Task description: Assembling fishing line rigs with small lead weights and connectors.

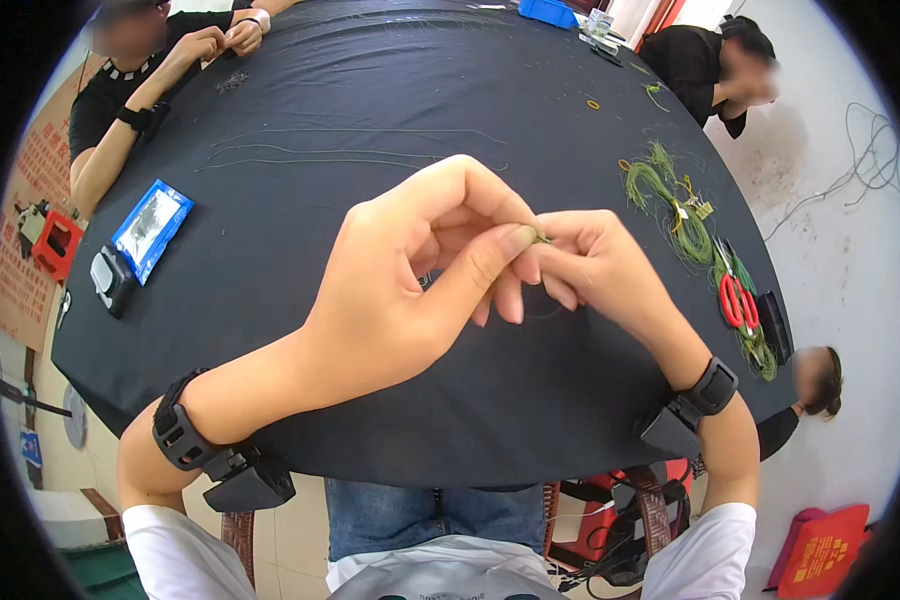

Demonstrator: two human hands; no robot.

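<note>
My left hand [395,275] and my right hand [605,262] meet over the middle of the table. Both are closed, thumbs and fingertips pinched together around a thin green cord [543,238]. Only a short bit of it shows between the fingertips; the rest is hidden by my fingers. Beyond my hands, several thin green cords [320,150] lie stretched out across the black tablecloth [390,80]. To the right, looped bundles of green cord [685,232] rest near the table edge, with red-handled scissors [738,302] lying on more cord beside them.
At the left lie a blue packet [153,232] and a black-and-white device [114,282]. A blue tray [548,12] stands at the far edge. One person [120,110] sits at the far left, hands together; another person [705,70] is at the far right. A third is partly visible at the right edge.
</note>
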